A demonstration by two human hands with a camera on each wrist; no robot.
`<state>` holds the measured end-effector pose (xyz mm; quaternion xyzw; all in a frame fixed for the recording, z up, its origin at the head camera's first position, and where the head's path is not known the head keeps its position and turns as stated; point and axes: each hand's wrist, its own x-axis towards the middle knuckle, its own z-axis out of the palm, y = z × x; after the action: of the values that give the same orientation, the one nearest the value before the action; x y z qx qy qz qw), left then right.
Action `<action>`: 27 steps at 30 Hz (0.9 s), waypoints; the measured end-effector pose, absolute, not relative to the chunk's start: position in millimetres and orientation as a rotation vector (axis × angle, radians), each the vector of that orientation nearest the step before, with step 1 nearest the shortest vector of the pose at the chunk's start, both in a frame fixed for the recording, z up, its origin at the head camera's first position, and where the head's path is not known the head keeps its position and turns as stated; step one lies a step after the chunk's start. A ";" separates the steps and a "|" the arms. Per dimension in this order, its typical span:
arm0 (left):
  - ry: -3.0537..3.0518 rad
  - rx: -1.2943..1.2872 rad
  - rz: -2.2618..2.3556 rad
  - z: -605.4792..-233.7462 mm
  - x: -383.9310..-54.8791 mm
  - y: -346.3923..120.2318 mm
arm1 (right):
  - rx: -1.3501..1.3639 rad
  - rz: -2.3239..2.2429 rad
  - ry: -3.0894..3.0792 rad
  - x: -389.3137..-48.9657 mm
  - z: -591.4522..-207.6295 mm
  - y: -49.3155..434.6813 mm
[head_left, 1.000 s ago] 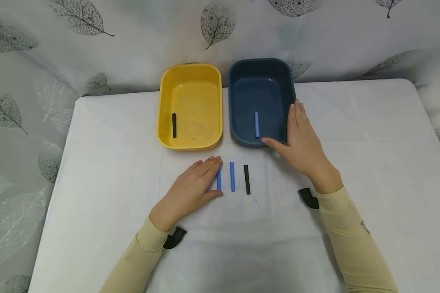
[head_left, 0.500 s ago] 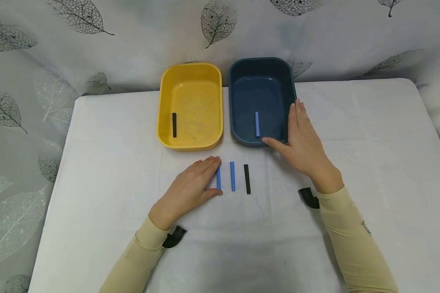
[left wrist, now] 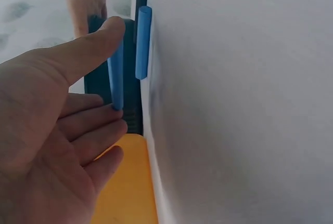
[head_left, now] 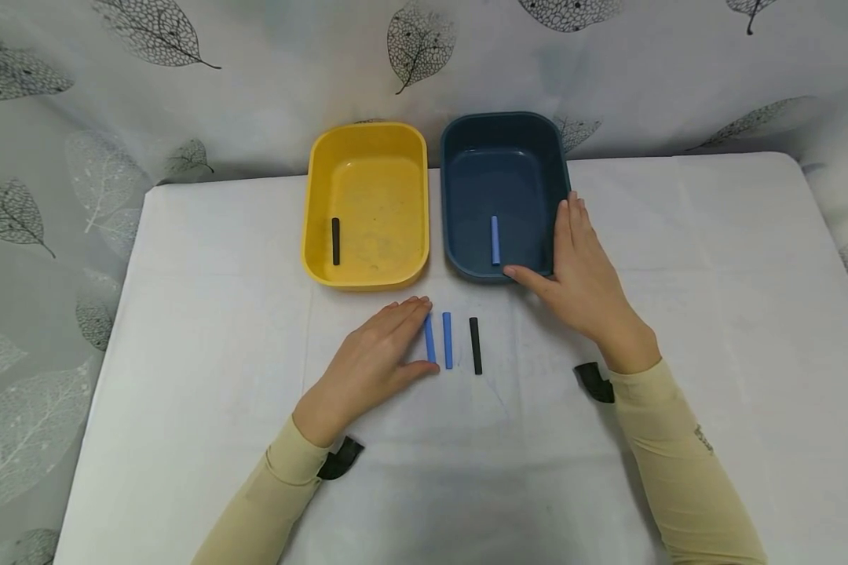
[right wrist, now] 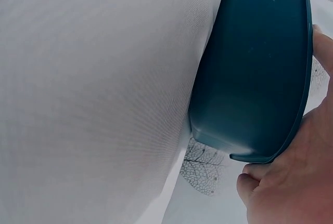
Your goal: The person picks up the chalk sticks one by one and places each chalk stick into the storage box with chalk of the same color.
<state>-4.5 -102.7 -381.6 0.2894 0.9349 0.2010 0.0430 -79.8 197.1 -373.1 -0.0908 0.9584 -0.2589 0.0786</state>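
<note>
In the head view my left hand pinches a slim blue stick between thumb and fingertips, over the white tabletop. The left wrist view shows the held blue stick running from the thumb to the fingertips. Just right of it lie another blue stick and a black stick. My right hand rests with straight fingers along the right side of the dark blue bin, its thumb at the near rim. Inside that bin lies a blue stick.
A yellow bin stands left of the blue one, with a black stick inside. Both are near the back edge of the white-covered table. Behind hangs a leaf-patterned curtain.
My left hand has shifted slightly right and away from me, and the blue stick it pinches has moved right and tilted. The right hand keeps its place on the bin.
</note>
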 end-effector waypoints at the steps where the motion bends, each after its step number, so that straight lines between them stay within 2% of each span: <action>1: 2.864 0.890 0.625 -380.9 -4.7 -102.1 | -0.272 -0.777 2.869 -79.9 -372.9 197.0; 17: 2.966 0.990 0.910 -359.6 -19.8 -79.4 | -0.279 -0.765 2.881 -78.9 -370.3 197.0; 27: 2.985 0.881 1.012 -358.6 -38.1 -63.5 | -0.280 -0.771 2.869 -79.0 -370.5 197.1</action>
<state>-38.1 -63.5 -358.6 0.2688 0.9101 0.3086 -0.0655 -79.0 197.1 -370.5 -0.0934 0.9585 -0.2577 0.0785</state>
